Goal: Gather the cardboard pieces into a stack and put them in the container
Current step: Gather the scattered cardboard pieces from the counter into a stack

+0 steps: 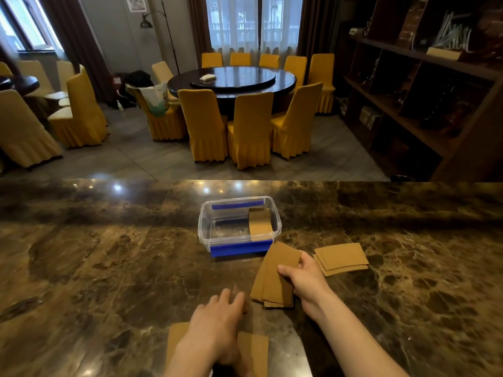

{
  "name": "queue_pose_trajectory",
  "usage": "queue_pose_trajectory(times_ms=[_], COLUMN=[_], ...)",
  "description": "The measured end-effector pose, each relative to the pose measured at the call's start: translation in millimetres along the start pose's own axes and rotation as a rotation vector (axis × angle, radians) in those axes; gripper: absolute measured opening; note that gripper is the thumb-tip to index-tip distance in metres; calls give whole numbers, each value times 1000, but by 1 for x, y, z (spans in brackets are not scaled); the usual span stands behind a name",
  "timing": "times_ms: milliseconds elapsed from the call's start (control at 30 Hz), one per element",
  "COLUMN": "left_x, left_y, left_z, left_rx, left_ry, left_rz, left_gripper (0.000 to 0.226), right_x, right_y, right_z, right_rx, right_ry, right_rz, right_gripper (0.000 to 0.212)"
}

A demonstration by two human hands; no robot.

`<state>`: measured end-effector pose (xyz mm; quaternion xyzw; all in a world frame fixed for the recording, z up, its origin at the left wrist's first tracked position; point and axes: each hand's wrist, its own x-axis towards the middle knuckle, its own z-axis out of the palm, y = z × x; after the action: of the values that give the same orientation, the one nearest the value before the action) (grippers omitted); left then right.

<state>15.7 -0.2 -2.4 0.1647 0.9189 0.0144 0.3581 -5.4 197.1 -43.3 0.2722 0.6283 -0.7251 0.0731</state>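
Bottom-centre cardboard (253,349) lies beneath our open left hand (217,319); our right hand (304,278) grips a fanned stack (275,278) to gather; more pieces (340,258) wait right of the container (239,248).

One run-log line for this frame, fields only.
right hand: holds fanned cardboard pieces | left hand: empty, reaching | container: one piece inside | loose stack on counter

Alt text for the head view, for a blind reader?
The right hand grips a fanned stack of cardboard pieces just in front of a clear container already holding one piece, on a marble counter. The left hand hovers over more pieces.
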Motion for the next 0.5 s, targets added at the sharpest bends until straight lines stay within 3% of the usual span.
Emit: queue_pose_trajectory(times_ms=[100, 233, 333, 500], left_x=[1, 0, 0, 10], left_y=[7, -2, -17, -26], left_z=[11, 15, 15, -2], left_rx=[113, -17, -425, -1051], left_ry=[54, 99, 248, 679], left_rz=[66, 111, 67, 16], left_gripper=[89, 47, 42, 34], right_x=[-2, -8, -14, -22], right_y=[1, -1, 0, -9], right_z=[0, -6, -11, -17], right_rx=[11, 67, 102, 173], right_ry=[-5, -45, -99, -269], right_rz=[13, 15, 7, -30], right_gripper=[39, 43, 44, 39])
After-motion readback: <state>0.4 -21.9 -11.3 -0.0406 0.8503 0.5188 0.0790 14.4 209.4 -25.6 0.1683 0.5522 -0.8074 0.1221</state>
